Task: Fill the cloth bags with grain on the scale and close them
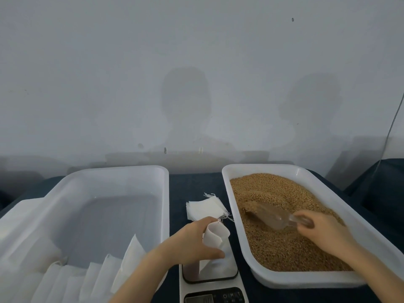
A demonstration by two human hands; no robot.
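Observation:
My left hand (192, 239) holds a white cloth bag (215, 237) upright with its mouth open over the small scale (209, 278) at the bottom centre. My right hand (321, 230) grips the handle of a clear plastic scoop (269, 216), whose bowl is dug into the brown grain (282, 224). The grain fills a white tub (341, 200) on the right. A stack of flat empty cloth bags (204, 208) lies on the dark table behind the scale.
A second white tub (161, 193) stands on the left, with several white bags (91, 278) leaning in a row along its near end. A pale wall rises behind the table. A thin cable (391, 127) hangs at the far right.

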